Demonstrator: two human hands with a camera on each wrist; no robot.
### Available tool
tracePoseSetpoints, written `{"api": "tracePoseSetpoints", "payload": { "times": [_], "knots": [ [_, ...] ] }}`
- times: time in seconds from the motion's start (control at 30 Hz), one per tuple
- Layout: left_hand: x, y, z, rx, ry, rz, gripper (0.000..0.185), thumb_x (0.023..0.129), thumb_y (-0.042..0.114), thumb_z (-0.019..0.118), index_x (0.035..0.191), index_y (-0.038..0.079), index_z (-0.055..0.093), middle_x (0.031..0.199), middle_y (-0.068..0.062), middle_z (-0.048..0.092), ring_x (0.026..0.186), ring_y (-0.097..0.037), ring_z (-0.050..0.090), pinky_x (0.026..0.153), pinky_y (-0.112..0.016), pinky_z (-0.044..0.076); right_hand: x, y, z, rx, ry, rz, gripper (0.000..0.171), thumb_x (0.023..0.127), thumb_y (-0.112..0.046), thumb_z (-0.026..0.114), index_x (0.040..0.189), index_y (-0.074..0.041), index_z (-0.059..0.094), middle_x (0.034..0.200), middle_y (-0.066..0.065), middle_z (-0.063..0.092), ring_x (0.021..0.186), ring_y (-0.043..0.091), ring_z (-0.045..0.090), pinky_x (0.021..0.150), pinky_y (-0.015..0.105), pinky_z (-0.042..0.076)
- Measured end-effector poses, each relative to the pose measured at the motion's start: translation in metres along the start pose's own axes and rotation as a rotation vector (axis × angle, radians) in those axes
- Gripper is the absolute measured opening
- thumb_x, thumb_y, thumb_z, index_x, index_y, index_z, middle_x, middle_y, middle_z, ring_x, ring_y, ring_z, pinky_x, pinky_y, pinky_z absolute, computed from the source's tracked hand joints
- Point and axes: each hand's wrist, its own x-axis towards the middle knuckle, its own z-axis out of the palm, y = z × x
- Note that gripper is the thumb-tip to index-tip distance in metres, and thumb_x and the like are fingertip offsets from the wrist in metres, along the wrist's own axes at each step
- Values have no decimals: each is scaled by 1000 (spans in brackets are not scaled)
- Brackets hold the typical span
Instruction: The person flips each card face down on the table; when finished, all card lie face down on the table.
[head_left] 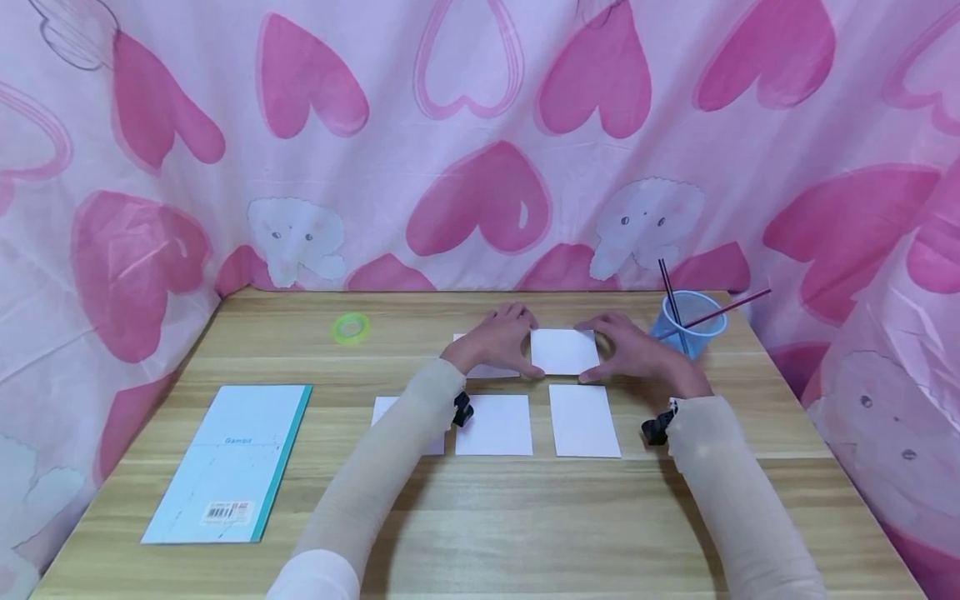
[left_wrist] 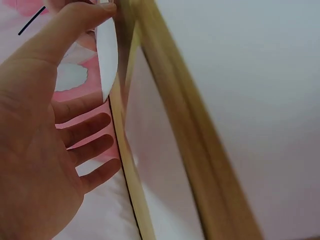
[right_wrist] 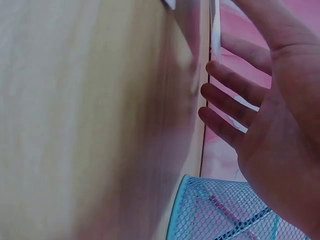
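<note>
Your hands frame one white paper card near the back of the wooden table.

Nearest you, on the pale wood-grain table [head_left: 525,517], lie a flat light-blue notebook [head_left: 228,462] at your left and a row of smooth white rectangular cards [head_left: 585,421]. Beyond them, your left hand [head_left: 495,340] and right hand [head_left: 633,350] sit on either side of the white card [head_left: 564,351], fingers loosely spread and only slightly bent, fingertips touching its edges rather than clamped round it. Another card lies partly under your left hand. Farther back stand a blue mesh cup [head_left: 693,323] holding thin sticks, just beside your right hand, and a green tape ring [head_left: 350,327].
</note>
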Motion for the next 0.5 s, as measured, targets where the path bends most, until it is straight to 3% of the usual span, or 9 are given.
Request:
{"api": "tracePoseSetpoints", "payload": {
  "times": [0.5],
  "knots": [
    [-8, 0, 6, 4, -12, -40, 92, 74, 70, 70, 141, 11, 47, 137, -3, 41, 127, -21, 35, 112, -48, 23, 2, 4, 6, -52, -20, -5, 96, 68, -57, 83, 147, -19, 45, 146, 15, 33, 132, 36, 28, 103, 65, 28]
  ]
}}
